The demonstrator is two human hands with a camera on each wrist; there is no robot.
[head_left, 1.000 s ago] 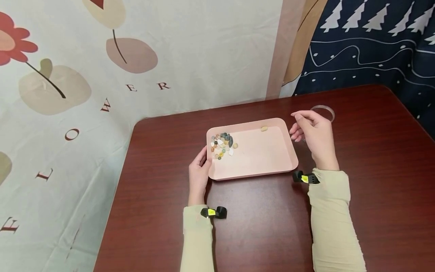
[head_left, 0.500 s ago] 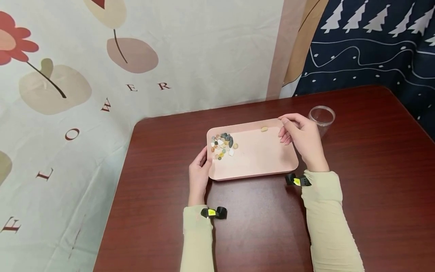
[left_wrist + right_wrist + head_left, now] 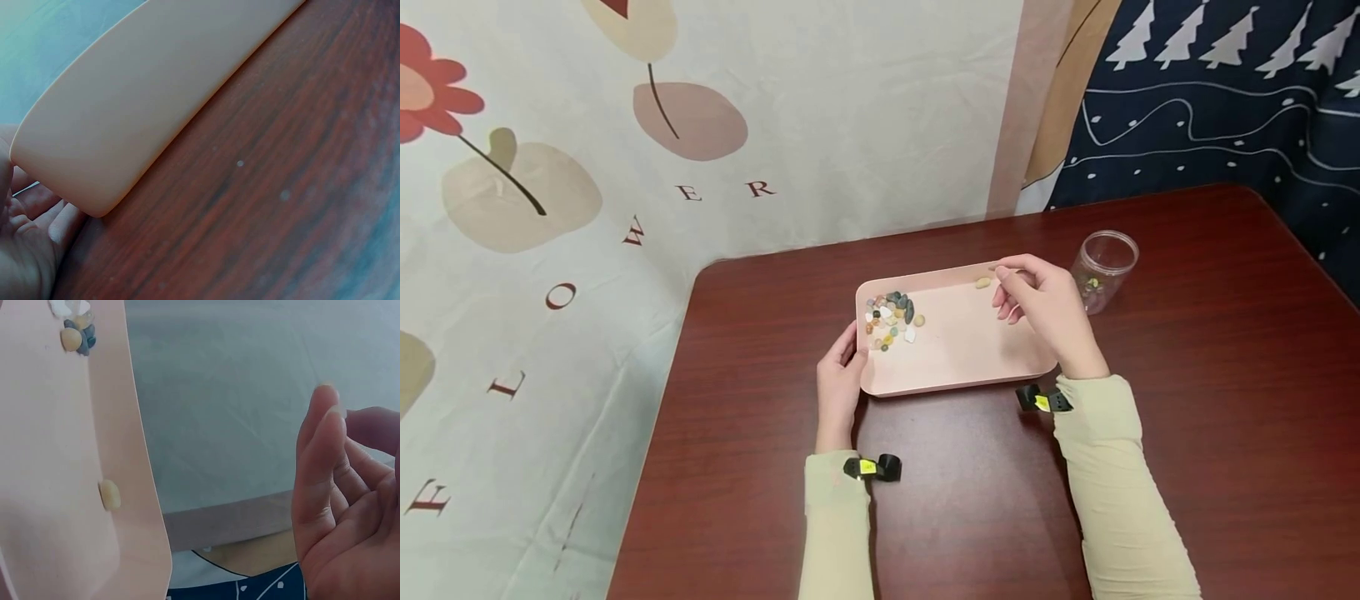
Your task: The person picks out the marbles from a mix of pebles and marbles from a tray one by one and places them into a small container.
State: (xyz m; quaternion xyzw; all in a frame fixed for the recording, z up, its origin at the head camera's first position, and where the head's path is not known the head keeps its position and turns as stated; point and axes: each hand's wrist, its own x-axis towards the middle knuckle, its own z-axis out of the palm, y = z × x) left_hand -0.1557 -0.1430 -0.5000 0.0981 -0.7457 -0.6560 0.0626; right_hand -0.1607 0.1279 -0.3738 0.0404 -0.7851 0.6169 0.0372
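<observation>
A pink tray lies on the table with a cluster of small mixed pebbles at its left end. My left hand grips that end, thumb at the rim and fingers against the outside; in the left wrist view the fingers show behind the tray's corner. One pale yellow pebble sits apart near the far wall. My right hand hovers over the tray's right end, fingertips just right of that pebble. Seen from the right wrist, the hand's fingers are loosely bent, with nothing visible between them.
Right of the tray, behind my right hand, stands a clear jar without a lid, a few pebbles at its bottom. The dark red tabletop meets a printed cloth at the back and a navy one at the right.
My right hand has moved left from beside the jar to over the tray near the pale pebble, uncovering the jar. The left hand and the tray have stayed put.
</observation>
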